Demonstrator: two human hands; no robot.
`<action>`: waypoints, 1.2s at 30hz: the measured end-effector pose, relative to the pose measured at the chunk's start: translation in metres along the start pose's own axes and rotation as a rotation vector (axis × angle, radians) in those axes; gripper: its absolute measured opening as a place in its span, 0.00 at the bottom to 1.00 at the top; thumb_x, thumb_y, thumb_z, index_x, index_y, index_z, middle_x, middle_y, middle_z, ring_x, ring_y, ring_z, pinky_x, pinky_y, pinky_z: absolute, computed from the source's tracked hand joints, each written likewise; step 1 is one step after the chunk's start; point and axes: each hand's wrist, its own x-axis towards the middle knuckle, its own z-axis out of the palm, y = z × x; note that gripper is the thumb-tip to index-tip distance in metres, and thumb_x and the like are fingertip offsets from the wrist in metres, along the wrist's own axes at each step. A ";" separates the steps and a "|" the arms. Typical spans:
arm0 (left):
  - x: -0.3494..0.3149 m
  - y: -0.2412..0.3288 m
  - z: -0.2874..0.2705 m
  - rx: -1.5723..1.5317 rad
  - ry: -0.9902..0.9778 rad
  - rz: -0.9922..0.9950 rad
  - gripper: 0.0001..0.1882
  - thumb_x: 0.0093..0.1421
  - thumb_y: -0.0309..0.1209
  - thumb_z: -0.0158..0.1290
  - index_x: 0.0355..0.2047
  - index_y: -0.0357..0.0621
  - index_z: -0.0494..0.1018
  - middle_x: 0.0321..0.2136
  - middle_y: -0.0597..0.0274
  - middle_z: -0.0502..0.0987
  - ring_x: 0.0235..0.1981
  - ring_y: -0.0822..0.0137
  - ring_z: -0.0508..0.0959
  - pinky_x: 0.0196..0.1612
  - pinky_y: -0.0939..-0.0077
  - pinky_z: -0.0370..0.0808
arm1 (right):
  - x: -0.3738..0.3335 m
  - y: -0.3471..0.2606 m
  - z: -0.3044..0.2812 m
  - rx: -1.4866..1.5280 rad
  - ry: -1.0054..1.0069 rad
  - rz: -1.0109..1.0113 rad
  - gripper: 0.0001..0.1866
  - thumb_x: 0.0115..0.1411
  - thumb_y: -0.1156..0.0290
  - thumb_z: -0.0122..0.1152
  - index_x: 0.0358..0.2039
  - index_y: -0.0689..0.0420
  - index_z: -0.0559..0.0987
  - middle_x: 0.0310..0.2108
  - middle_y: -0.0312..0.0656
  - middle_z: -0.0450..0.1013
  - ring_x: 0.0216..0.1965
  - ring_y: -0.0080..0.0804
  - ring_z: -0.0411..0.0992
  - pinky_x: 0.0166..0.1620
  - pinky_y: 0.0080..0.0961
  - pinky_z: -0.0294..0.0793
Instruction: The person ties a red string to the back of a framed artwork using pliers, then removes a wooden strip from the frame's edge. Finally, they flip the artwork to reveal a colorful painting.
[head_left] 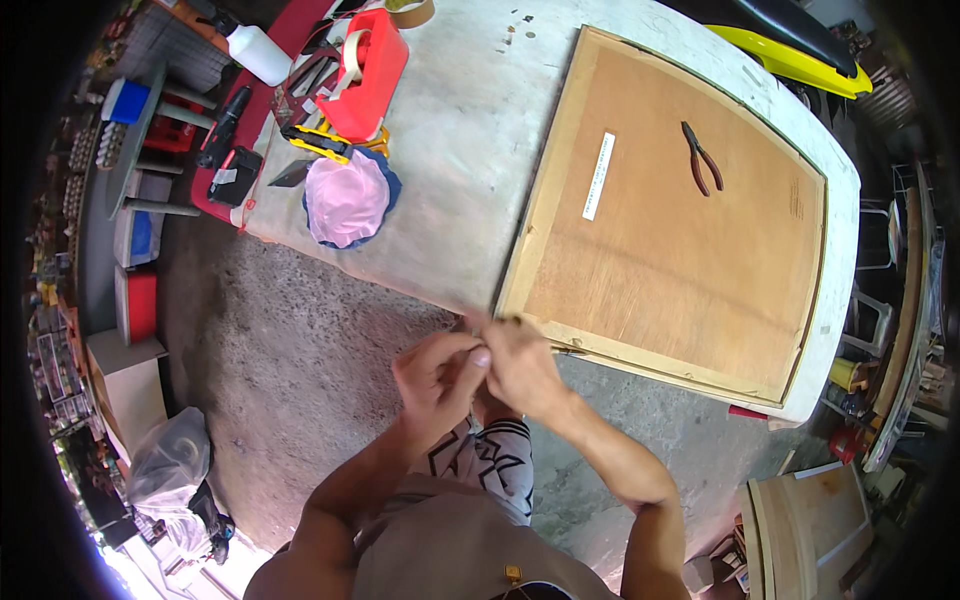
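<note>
My left hand (437,372) is closed, thumb pressed against curled fingers. My right hand (520,370) meets it at the fingertips, its fingers drawn together and partly blurred. Whatever they pinch between them is too small or hidden to make out. Both hands are in front of the near left corner of a wooden frame (650,372) with a plywood back panel (660,260), which lies on the white worktable (450,180). Pliers with dark red handles (702,160) rest on the panel, and a white paper strip (598,177) is stuck to its left part.
Left on the table stand a red tape dispenser (368,85), a bowl-like thing covered in pink cloth (346,200), a yellow-and-black tool (318,142) and a white spray bottle (258,52). A cordless drill (225,125) lies at the left edge. Wooden panels (810,525) lean at lower right.
</note>
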 end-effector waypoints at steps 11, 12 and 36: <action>0.097 -0.034 0.054 0.441 -0.992 0.784 0.07 0.55 0.34 0.58 0.29 0.45 0.80 0.21 0.59 0.78 0.27 0.59 0.80 0.30 0.62 0.75 | -0.128 0.029 -0.056 -0.239 -0.200 -0.319 0.06 0.47 0.74 0.65 0.29 0.57 0.80 0.58 0.44 0.69 0.59 0.49 0.66 0.57 0.45 0.71; 0.104 -0.031 0.049 0.405 -1.005 0.778 0.07 0.53 0.34 0.58 0.28 0.44 0.80 0.21 0.58 0.78 0.27 0.58 0.80 0.31 0.63 0.75 | -0.133 0.031 -0.058 -0.165 -0.119 -0.274 0.05 0.47 0.75 0.66 0.27 0.56 0.80 0.60 0.44 0.67 0.62 0.49 0.65 0.58 0.46 0.71; 0.038 -0.013 0.067 0.811 -0.531 0.427 0.11 0.53 0.29 0.53 0.29 0.31 0.76 0.15 0.49 0.77 0.18 0.58 0.80 0.24 0.65 0.75 | -0.078 0.094 -0.161 0.937 1.035 0.436 0.10 0.54 0.85 0.57 0.32 0.55 0.73 0.30 0.44 0.75 0.25 0.25 0.69 0.29 0.25 0.69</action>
